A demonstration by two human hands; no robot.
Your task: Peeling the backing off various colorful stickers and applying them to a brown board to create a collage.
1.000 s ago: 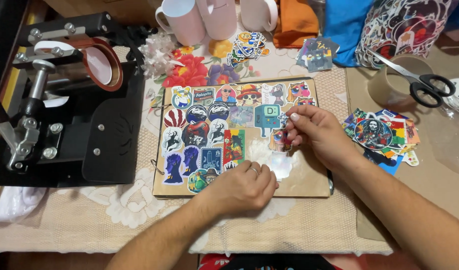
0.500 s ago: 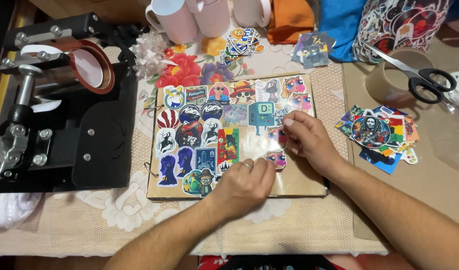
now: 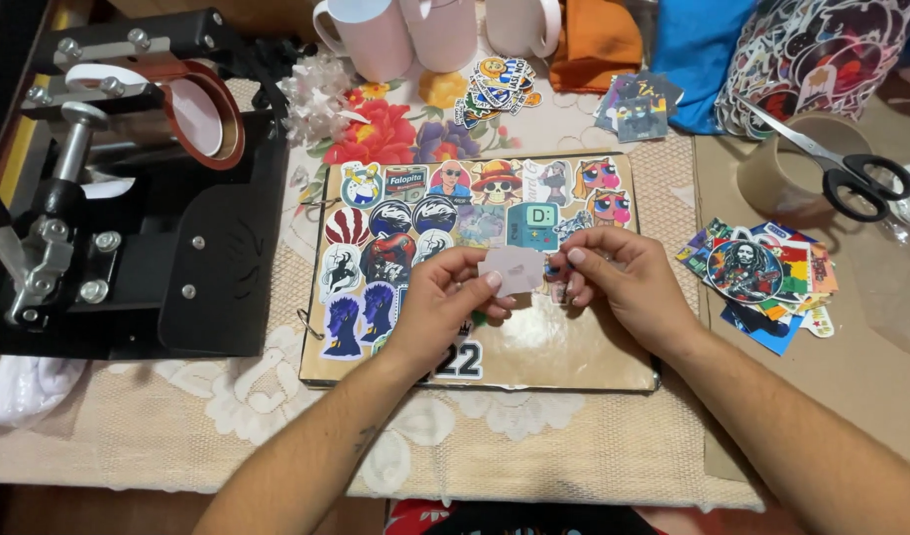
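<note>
Lace-covered desk (image 3: 177, 436), sticker-filled board (image 3: 574, 362): left hand (image 3: 435, 307) and right hand (image 3: 619, 282) pinch one pale sticker (image 3: 511, 269) between fingertips above it, apparently peeling the backing; placement needs a bare patch.

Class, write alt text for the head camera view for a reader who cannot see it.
Both hands, left hand and right hand, hold a small pale sticker above a brown board half covered with colourful stickers. A black press machine stands left; scissors and a loose sticker pile lie right.
</note>
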